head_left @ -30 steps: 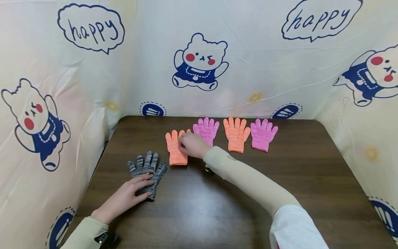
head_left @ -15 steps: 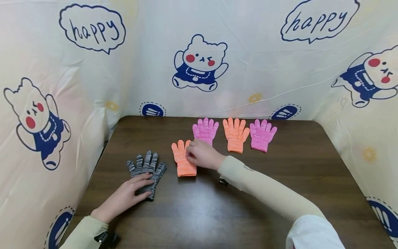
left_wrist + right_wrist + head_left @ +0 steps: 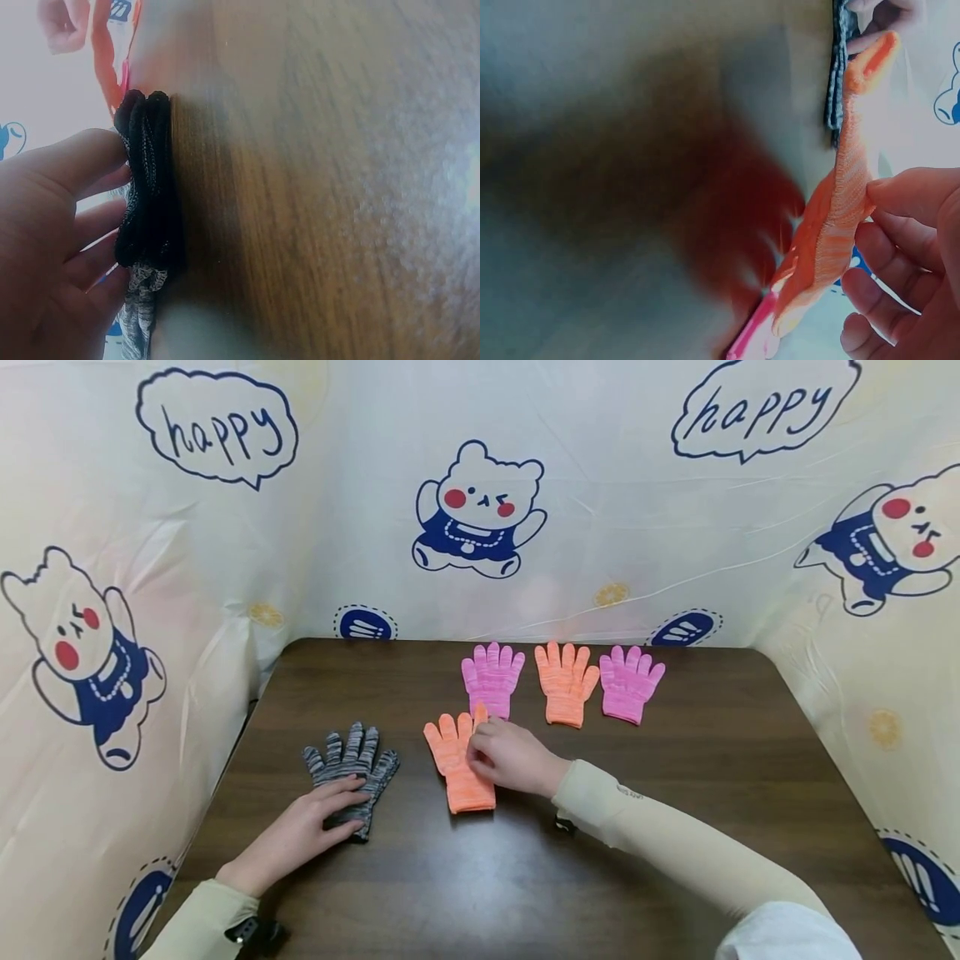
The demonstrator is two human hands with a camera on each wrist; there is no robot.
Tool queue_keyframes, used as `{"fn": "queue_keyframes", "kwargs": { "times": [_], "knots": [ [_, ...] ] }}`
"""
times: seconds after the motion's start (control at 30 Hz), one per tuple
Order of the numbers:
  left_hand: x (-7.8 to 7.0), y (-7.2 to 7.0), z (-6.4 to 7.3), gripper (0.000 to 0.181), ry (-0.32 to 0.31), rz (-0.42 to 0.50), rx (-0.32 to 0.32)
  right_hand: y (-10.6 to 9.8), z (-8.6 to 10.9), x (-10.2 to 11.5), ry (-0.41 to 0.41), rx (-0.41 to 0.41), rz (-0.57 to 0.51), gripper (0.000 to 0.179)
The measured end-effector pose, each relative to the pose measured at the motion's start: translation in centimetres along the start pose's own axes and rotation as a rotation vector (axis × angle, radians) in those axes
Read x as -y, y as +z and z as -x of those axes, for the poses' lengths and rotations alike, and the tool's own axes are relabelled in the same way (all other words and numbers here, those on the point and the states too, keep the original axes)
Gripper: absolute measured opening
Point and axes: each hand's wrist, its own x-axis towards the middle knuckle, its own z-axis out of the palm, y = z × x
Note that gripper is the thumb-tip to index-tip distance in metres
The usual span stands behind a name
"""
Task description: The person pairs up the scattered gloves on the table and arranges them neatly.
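orange glove (image 3: 459, 777), near the middle of the surface (image 3: 570, 893), fingers toward the back and cuff toward the person. the right hand (image 3: 513, 756) is clamped on its side edge, pinching between thumb and forefinger; the right wrist view suggests that the glove is lifted, its cuff gaping. one orange fingertip overlaps the cuff of a pink glove (image 3: 492, 681) in the head view; contact cannot be told. to the left, the gray glove (image 3: 347, 767) lies flat beneath the left hand (image 3: 309, 827), whose fingers are apart and rest across its lower part. at the back stand out a second orange glove (image 3: 567, 687) and another pink glove (image 3: 632, 687), both lying flat. step in hand, as judged: shifting the orange glove. the next move would call for a steady pinch, then lowering the glove flat without folding its fingers.
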Motion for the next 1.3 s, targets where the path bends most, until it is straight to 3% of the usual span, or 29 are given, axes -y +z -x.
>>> {"fn": "queue_keyframes", "kwargs": {
  "times": [0.3,0.6,1.03,1.3],
  "knots": [
    [0.2,0.3,0.0,0.039,0.025,-0.014,-0.024,0.7,1.6,1.2,0.023,0.001,-0.04,0.005],
    [0.3,0.2,0.2,0.039,-0.011,0.002,0.014,2.3,2.7,2.2,0.008,0.025,-0.056,0.005],
    [0.3,0.3,0.0,0.039,0.023,-0.009,-0.018,3.8,2.8,2.1,0.058,-0.01,-0.063,0.01],
    [0.1,0.0,0.0,0.039,-0.005,0.005,0.013,4.6,2.6,2.1,0.039,-0.035,-0.065,0.011]
  ]
}}
